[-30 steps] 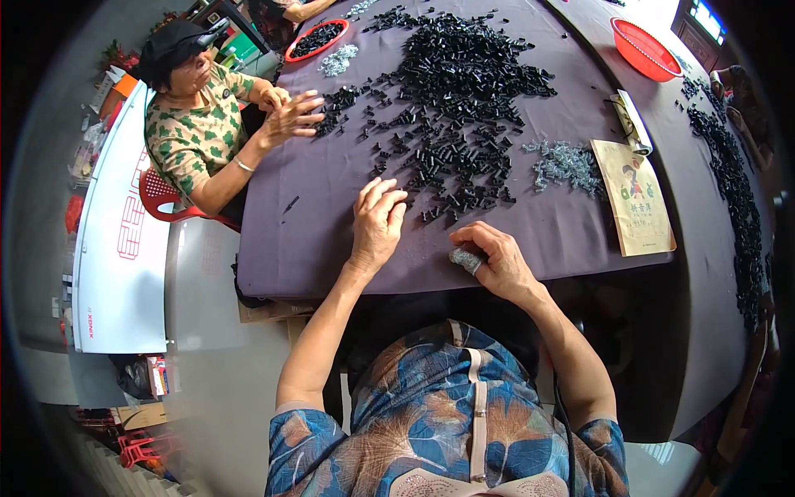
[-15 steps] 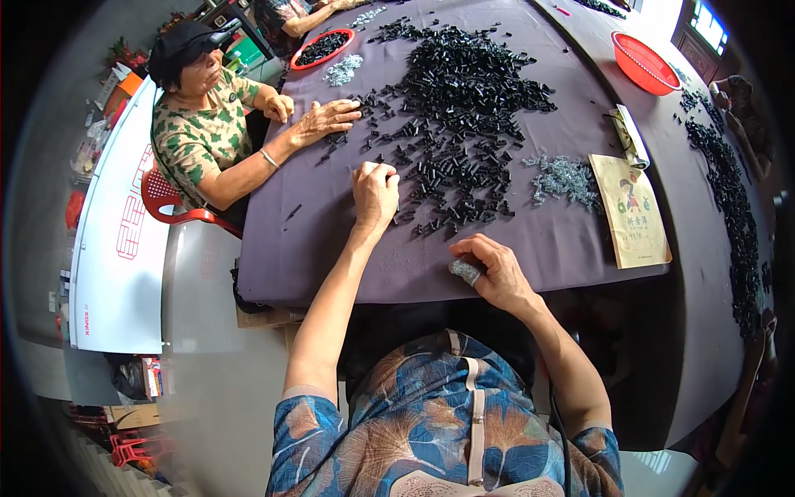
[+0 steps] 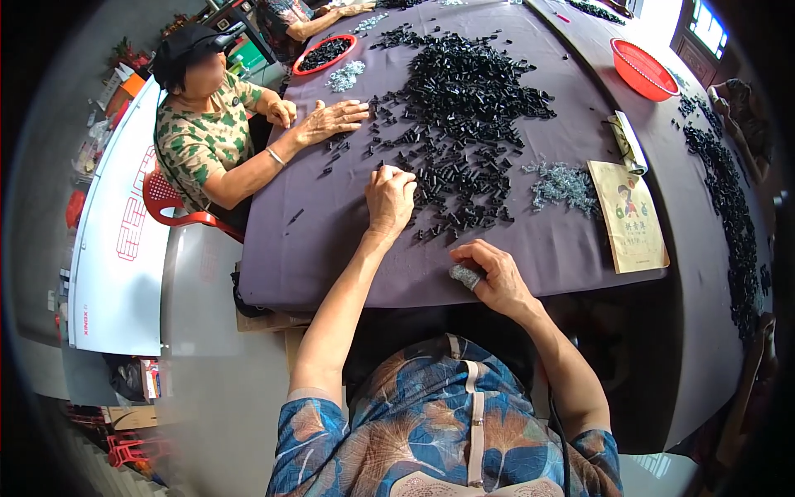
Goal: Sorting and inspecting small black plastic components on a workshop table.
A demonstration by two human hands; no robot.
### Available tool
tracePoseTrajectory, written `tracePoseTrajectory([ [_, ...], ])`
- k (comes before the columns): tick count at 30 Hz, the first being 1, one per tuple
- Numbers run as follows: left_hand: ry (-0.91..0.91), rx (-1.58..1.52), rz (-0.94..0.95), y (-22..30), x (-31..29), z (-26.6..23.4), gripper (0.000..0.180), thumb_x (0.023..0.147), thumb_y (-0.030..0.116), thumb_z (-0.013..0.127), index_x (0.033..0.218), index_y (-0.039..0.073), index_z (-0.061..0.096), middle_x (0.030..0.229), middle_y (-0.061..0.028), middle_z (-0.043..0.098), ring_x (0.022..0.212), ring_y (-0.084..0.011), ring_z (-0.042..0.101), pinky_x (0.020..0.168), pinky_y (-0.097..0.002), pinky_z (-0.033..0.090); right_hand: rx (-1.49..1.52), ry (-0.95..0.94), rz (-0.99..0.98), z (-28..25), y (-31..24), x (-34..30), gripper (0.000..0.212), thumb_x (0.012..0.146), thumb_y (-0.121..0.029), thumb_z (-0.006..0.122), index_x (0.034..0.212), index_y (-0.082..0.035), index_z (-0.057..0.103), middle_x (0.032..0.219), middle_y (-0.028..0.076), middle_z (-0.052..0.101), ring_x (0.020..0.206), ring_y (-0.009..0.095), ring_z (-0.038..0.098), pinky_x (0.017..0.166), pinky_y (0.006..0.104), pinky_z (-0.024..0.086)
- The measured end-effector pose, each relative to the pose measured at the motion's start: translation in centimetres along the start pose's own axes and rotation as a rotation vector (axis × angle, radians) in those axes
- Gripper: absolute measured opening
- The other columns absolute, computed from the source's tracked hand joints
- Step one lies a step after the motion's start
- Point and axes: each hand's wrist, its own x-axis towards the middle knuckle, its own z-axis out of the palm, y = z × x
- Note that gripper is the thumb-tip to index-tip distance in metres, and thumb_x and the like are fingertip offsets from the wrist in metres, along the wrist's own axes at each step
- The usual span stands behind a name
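Left of the big heap of small black parts (image 3: pixel 464 108) on the purple table (image 3: pixel 331 248), a co-worker in a patterned shirt rests one flat hand (image 3: pixel 331 120) on the cloth beside a few stray pieces. Beyond that hand, up and left of the heap, sits a red bowl (image 3: pixel 325 52) of black parts with a little pile of clear bits just beside it. At the heap's near edge the person's left hand (image 3: pixel 389 197) lies knuckles up, fingers curled down onto the scattered pieces, seemingly gathering or pinching some; what it grips is hidden beneath it. Nearer the table edge below the heap, the right hand (image 3: pixel 489 277) is closed around a small grey cluster of clear bits (image 3: pixel 464 276). To work well, the picking fingers should take one black part cleanly from the loose fringe, not the thick middle, while the other hand keeps its cluster steady. Right of the heap lie more clear bits (image 3: pixel 563 184), a tan booklet (image 3: pixel 631 217) and an empty red bowl (image 3: pixel 643 68).
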Motion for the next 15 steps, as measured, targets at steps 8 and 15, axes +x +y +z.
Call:
tracePoseTrajectory([
  [8,-0.019,-0.074,-0.047,-0.63,-0.23,0.03,0.009,0.076,0.013,0.071,0.084,0.011,0.068,0.096,-0.0044,0.059,0.095,-0.0274,0.054,0.082,-0.0419,0.044,0.0,-0.001,0.009,-0.02,-0.1,0.02,0.025,0.077,0.006,0.063,0.102,0.001,0.059,0.095,0.014,0.061,0.085,0.027,0.064,0.076,0.0327,0.053],
  [15,-0.056,-0.11,-0.052,-0.11,-0.37,-0.22,0.01,0.073,0.012,0.073,0.082,0.009,0.068,0.088,-0.0085,0.062,0.089,-0.0301,0.057,0.079,-0.0409,0.047,-0.014,-0.006,0.009,-0.04,-0.02,-0.03,0.026,0.077,0.006,0.063,0.102,0.001,0.059,0.095,0.013,0.061,0.085,0.027,0.065,0.076,0.0324,0.053],
])
